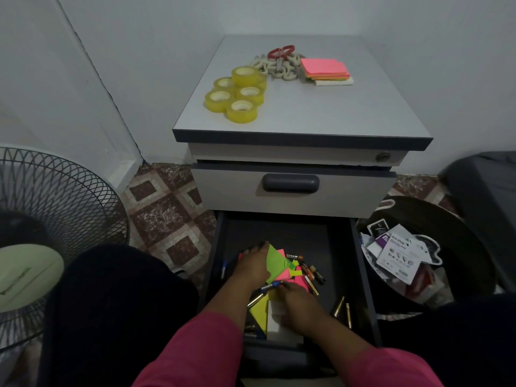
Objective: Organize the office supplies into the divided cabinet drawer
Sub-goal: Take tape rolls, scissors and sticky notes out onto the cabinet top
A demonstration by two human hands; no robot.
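Note:
The bottom drawer point(343, 263) of a grey cabinet is pulled out toward me. Inside lies a loose heap of green, pink and yellow sticky notes point(279, 263), several markers point(312, 272) and gold-tipped pens point(342, 307). My left hand point(252, 262) rests flat on the green notes, fingers spread over them. My right hand point(298, 303) reaches in lower down and pinches a blue pen point(269, 286) at its fingertips. On the cabinet top point(307, 113) sit several yellow tape rolls point(237, 93), a pile of scissors point(279, 62) and a stack of sticky note pads point(325, 69).
The middle drawer point(290, 188) above is shut. A bin point(418, 261) full of paper packaging stands right of the open drawer. A fan point(42, 219) stands at the left on the tiled floor point(167, 208). My dark-clothed knees flank the drawer.

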